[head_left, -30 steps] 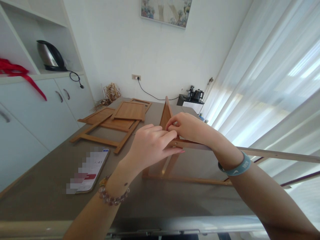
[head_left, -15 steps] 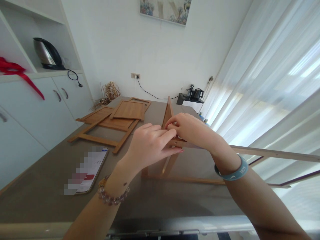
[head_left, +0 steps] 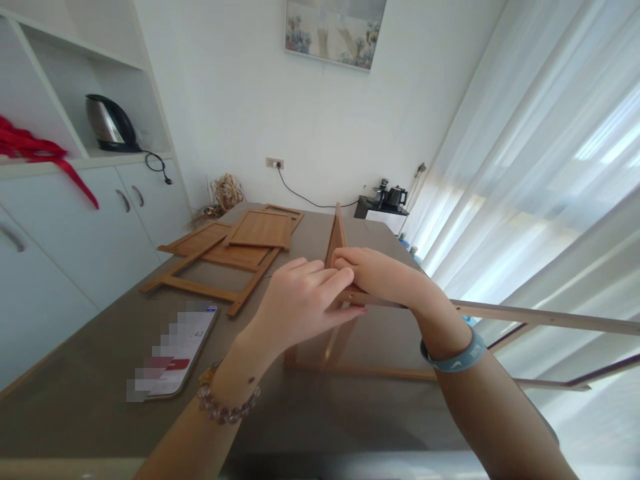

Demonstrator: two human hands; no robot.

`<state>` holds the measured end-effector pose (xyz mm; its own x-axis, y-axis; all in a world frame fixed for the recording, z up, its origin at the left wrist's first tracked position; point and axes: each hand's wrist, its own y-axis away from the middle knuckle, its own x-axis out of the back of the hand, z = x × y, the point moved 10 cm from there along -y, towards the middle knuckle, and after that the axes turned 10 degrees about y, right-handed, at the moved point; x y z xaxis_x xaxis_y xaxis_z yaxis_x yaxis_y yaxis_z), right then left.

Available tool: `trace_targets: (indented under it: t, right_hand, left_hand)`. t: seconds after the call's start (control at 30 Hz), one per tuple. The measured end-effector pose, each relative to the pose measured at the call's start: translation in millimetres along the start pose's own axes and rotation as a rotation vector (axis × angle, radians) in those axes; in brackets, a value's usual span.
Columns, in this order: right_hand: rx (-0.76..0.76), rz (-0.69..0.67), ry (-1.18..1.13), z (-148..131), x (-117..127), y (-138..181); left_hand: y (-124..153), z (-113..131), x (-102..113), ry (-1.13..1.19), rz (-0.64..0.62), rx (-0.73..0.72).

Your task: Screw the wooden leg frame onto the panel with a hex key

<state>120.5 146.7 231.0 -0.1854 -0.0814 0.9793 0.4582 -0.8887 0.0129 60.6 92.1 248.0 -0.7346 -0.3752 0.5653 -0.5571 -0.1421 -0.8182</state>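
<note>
A wooden frame (head_left: 520,314) stands on edge along the right side of the table, its long rails running off to the right. At its near end an upright wooden panel (head_left: 336,237) meets the top rail. My left hand (head_left: 303,300) is closed around that corner, thumb under the rail and fingers on top. My right hand (head_left: 383,273) touches it there, fingers curled down against the panel and rail. Whatever the right fingertips pinch, if anything, is hidden behind the knuckles. A small hole shows in the rail just below the fingers.
Several wooden frames and panels (head_left: 260,230) lie stacked at the table's far left. A phone (head_left: 185,357) rests on the table (head_left: 100,373) left of my left arm. White cabinets with a kettle (head_left: 111,123) line the left; curtains (head_left: 550,167) hang at right.
The view has tilted up slightly, so everything sits a little lower. My right hand has shifted slightly at the corner; both hands stay on the wooden frame.
</note>
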Motion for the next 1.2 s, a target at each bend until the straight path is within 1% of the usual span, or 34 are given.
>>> trace_targets:
  t: [0.1,0.2,0.33,0.43,0.5,0.67,0.77,0.9,1.1,1.17,1.2]
  right_hand:
    - [0.105,-0.015,0.075,-7,-5,-2]
    - [0.145,-0.016,0.152,-9,-8,-3]
    - [0.096,-0.025,0.252,-5,-10,-1]
    - [0.065,-0.040,0.268,-2,-12,1]
    - [0.057,-0.045,0.275,-1,-13,1]
    - [0.094,-0.029,0.301,-6,-9,-1]
    - [0.120,-0.030,0.282,-10,-6,-2]
    - [0.167,-0.041,0.264,-13,-6,-4]
    - [0.252,-0.084,0.221,-18,-9,-7]
    - [0.239,-0.106,0.172,-18,-7,-8]
    - [0.183,-0.121,0.111,-14,-5,-9]
  left_hand:
    - [0,2,3,0.018,0.010,-0.023]
    - [0,10,8,-0.022,0.045,-0.088]
    - [3,19,19,-0.113,0.171,-0.162]
    - [7,17,28,-0.078,0.264,-0.131]
    - [10,13,31,-0.035,0.296,-0.095]
    - [10,3,20,0.048,0.224,0.021]
    - [10,1,19,0.082,0.244,0.057]
    - [11,2,22,0.046,0.284,0.056]
    - [12,3,23,0.008,0.290,0.031]
    - [12,3,22,0.005,0.282,0.015]
    - [12,4,21,0.002,0.275,0.008]
